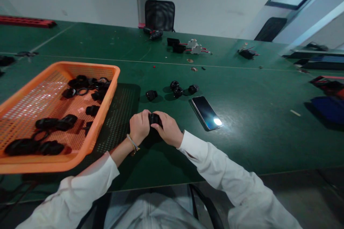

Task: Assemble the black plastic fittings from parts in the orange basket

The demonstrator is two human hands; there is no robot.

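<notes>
A black ribbed plastic fitting [155,119], which looks like a cable gland, is held between both hands above the green table. My left hand [140,126] is closed round its left end. On its right side my right hand [168,128] grips it, thumb in front and fingers behind. My fingers hide part of it. Just beyond the hands lies a similar black fitting [151,95]. A small cluster of black fittings [177,91] sits further right, with another fitting [193,89] beside it.
At left, an orange perforated basket [118,73] holds several black fittings and rings. A phone [206,113] lies right of my hands. Farther back are a power drill [156,34] and white breakers with red wires [197,48]. A blue object [328,109] lies at far right.
</notes>
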